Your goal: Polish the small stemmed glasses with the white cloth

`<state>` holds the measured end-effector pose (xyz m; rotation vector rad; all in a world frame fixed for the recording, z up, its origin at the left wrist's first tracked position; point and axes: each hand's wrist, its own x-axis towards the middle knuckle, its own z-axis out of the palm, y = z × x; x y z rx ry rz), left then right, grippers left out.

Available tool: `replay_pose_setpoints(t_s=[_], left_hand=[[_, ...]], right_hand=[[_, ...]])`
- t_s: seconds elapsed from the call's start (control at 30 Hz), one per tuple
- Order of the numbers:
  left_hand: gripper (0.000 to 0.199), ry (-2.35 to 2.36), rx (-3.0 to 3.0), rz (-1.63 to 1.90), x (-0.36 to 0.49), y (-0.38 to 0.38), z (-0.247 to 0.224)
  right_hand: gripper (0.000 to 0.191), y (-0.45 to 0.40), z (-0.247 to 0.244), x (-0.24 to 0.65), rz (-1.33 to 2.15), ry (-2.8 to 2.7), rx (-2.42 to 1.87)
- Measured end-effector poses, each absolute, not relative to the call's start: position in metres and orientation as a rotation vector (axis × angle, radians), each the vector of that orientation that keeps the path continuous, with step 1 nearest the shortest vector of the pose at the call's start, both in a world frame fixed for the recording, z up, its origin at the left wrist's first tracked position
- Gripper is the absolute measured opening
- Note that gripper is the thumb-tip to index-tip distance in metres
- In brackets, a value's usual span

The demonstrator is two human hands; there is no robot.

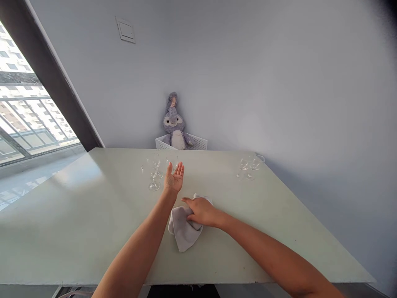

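My left hand (174,179) is held palm up with its fingers stretched out and nothing in it. It is close to a group of clear stemmed glasses (154,186) standing on the left part of the table, and it partly covers one of them (172,159). Lower down, my right hand (201,210) grips a crumpled light grey cloth (186,234) from above. Its index finger points out to the left, and part of the cloth is hidden under the palm.
More clear glasses (248,167) stand toward the far right of the pale table (235,244). Behind the table's back edge, a grey plush toy (173,124) sits in a white perforated basket (198,142). A wall closes off the back and right; a window (31,99) is at left.
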<state>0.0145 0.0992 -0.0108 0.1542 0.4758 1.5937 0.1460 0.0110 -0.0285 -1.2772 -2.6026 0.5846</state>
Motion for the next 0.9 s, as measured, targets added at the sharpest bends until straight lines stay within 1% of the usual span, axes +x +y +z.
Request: replay_pose_setpoints(t_s=[0.03, 0.1, 0.13, 0.17, 0.3, 0.47, 0.6, 0.77, 0.9], left_hand=[[0.028, 0.482, 0.152, 1.576, 0.016, 0.097, -0.01], [0.031, 0.499, 0.16, 1.53, 0.019, 0.091, -0.007], [0.03, 0.514, 0.169, 1.505, 0.019, 0.087, -0.006], [0.029, 0.528, 0.185, 1.478, 0.02, 0.083, -0.004], [0.029, 0.574, 0.283, 1.41, 0.017, 0.064, -0.005], [0.032, 0.591, 0.484, 1.4, 0.012, 0.042, -0.017], [0.038, 0.621, 0.625, 1.368, 0.014, 0.033, -0.025], [0.04, 0.631, 0.674, 1.358, 0.016, 0.033, -0.024], [0.04, 0.565, 0.698, 1.343, 0.016, 0.03, -0.019]], right_hand=[[0.05, 0.013, -0.026, 0.148, 0.654, -2.567, -1.296], [0.025, 0.018, -0.021, 0.157, 0.763, -2.444, -1.291], [0.016, 0.021, -0.019, 0.162, 0.804, -2.358, -1.282], [0.013, 0.024, -0.019, 0.169, 0.845, -2.266, -1.282], [0.018, 0.032, -0.029, 0.196, 1.032, -1.916, -1.366], [0.027, 0.03, -0.044, 0.21, 1.201, -1.648, -1.332], [0.032, 0.025, -0.041, 0.21, 1.249, -1.6, -1.275], [0.033, 0.02, -0.036, 0.207, 1.292, -1.589, -1.219], [0.041, 0.016, -0.036, 0.204, 1.176, -1.637, -1.315]])
